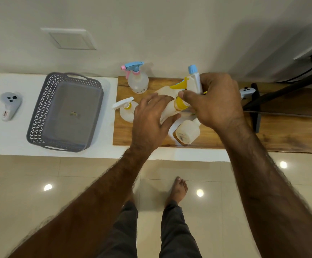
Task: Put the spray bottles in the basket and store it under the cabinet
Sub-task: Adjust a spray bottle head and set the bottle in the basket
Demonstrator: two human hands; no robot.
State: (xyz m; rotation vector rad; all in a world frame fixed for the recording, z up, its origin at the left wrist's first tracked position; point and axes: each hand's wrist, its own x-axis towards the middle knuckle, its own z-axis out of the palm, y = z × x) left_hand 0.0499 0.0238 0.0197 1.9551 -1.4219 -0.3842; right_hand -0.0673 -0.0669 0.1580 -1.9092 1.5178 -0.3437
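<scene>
An empty grey lattice basket (39, 108) sits on the white shelf top at the left. Several spray bottles stand or lie on the wooden board. My left hand (151, 116) wraps the body of a white bottle with a yellow collar (179, 104), which is tilted. My right hand (214, 101) grips that bottle's yellow collar and spray head, with a blue-capped white head (193, 75) sticking up above the fingers. A clear bottle with a blue and pink trigger (137, 79) stands behind. A white-trigger bottle (126, 110) stands left of my left hand. Another white bottle (186, 132) lies on its side in front.
A grey controller (10, 105) lies at the shelf's left end, another (246, 92) at the right by a black stand (255, 108). The wall runs right behind the shelf. Tiled floor and my bare foot (178, 189) are below the shelf edge.
</scene>
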